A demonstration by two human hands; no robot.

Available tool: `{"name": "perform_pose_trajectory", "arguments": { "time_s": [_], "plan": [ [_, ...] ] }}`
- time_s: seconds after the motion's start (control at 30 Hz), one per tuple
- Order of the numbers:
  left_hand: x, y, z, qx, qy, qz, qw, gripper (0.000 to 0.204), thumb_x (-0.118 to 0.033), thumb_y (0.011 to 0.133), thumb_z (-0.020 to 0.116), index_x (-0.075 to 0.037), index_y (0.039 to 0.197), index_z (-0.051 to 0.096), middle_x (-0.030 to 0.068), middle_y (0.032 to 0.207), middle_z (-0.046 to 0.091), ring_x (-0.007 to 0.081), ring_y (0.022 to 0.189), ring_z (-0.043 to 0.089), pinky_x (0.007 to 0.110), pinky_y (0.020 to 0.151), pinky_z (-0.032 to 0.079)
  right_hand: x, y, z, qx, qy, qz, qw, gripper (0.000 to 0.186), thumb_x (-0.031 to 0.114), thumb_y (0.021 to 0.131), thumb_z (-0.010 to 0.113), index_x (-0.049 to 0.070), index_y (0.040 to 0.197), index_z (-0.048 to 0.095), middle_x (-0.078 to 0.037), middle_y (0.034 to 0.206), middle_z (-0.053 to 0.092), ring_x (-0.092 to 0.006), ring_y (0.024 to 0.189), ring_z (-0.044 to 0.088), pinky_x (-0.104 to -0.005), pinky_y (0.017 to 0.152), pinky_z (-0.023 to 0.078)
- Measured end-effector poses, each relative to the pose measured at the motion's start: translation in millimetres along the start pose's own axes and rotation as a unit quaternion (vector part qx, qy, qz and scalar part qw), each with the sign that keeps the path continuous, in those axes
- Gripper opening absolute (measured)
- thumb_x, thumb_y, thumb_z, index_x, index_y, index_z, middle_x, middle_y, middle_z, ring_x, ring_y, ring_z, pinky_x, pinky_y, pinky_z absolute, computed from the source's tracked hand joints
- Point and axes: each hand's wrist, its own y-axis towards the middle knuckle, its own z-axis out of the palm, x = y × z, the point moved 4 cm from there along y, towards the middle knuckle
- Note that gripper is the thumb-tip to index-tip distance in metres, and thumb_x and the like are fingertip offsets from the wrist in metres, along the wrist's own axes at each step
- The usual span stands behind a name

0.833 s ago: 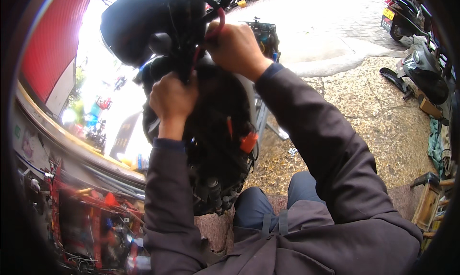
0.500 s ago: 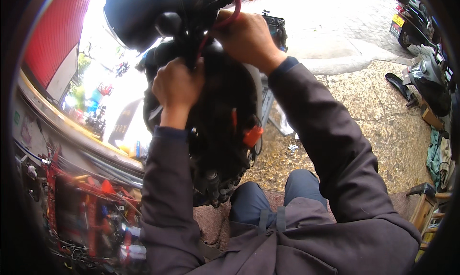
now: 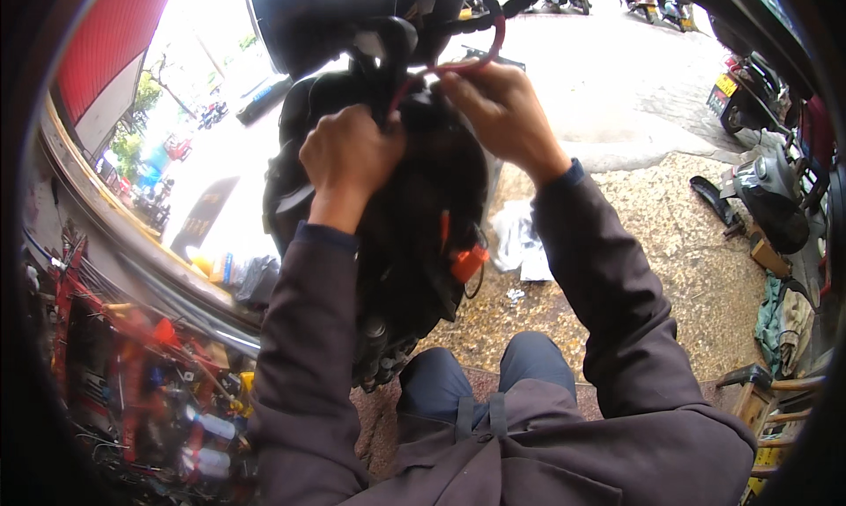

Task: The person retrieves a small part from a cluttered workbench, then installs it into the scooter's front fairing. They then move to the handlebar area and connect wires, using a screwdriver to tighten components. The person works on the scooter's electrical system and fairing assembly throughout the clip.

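A black scooter front end (image 3: 414, 215) with exposed wiring rises in front of me, with its dark headlight housing (image 3: 326, 12) at the top. My left hand (image 3: 348, 158) is closed on a part just below the housing. My right hand (image 3: 502, 114) pinches a red wire (image 3: 467, 63) that loops up over the black part. An orange connector (image 3: 467, 261) hangs lower on the right side of the body. Both forearms wear dark grey sleeves.
A shiny curved metal rail (image 3: 132, 250) and a red cart of tools and wires (image 3: 132, 391) stand at my left. White plastic wrapping (image 3: 520, 241) lies on the pebbled ground. Parked scooters (image 3: 767, 197) and a wooden stool (image 3: 758, 400) are at the right.
The view has tilted so the scooter front sits higher and closer. Both hands stayed on the wiring at the top, the right hand still working the red wire.
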Motion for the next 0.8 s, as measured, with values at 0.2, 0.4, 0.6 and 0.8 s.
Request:
{"name": "perform_pose_trajectory", "arguments": {
  "time_s": [0.2, 0.4, 0.6, 0.8],
  "plan": [
    [-1, -4, -4, -0.006, -0.002, -0.002, 1.000, 0.037, -0.043, 0.084, 0.067, -0.007, 0.080, 0.074, 0.0175, 0.079, 0.071, 0.0358, 0.076, 0.071, 0.045, 0.067, 0.055, -7, -5, -2, -0.147, 0.015, -0.077, 0.986, 0.013, 0.005, 0.086, 0.072, 0.000, 0.098, 0.070, -0.015, 0.074, 0.071, -0.0173, 0.067, 0.071, -0.0282, 0.061, 0.053],
    [0, -4, -5, -0.011, -0.007, 0.013, 1.000, 0.037, -0.043, 0.085, 0.066, -0.007, 0.079, 0.074, 0.0199, 0.079, 0.071, 0.0374, 0.077, 0.071, 0.046, 0.067, 0.056, 5, 4, 12, -0.165, 0.014, -0.107, 0.980, 0.006, 0.002, 0.086, 0.070, 0.001, 0.092, 0.070, -0.013, 0.070, 0.069, -0.0190, 0.063, 0.070, -0.0297, 0.058, 0.052],
    [4, -3, -1, 0.003, -0.026, 0.003, 1.000, 0.039, -0.045, 0.085, 0.067, -0.007, 0.080, 0.071, 0.0185, 0.077, 0.070, 0.0394, 0.079, 0.070, 0.048, 0.069, 0.056, 9, 2, 22, -0.112, 0.085, -0.062, 0.988, 0.012, -0.007, 0.091, 0.063, -0.007, 0.104, 0.061, -0.015, 0.094, 0.072, -0.0209, 0.092, 0.072, -0.0312, 0.082, 0.059],
    [5, -4, -2, 0.022, -0.031, 0.000, 0.999, 0.040, -0.047, 0.086, 0.065, -0.008, 0.081, 0.072, 0.0183, 0.082, 0.071, 0.0389, 0.082, 0.071, 0.047, 0.070, 0.056, 9, 11, 33, -0.176, 0.099, -0.093, 0.975, 0.011, 0.006, 0.085, 0.074, 0.001, 0.092, 0.066, -0.009, 0.076, 0.071, -0.0144, 0.068, 0.069, -0.0276, 0.061, 0.052]
  ]
}}
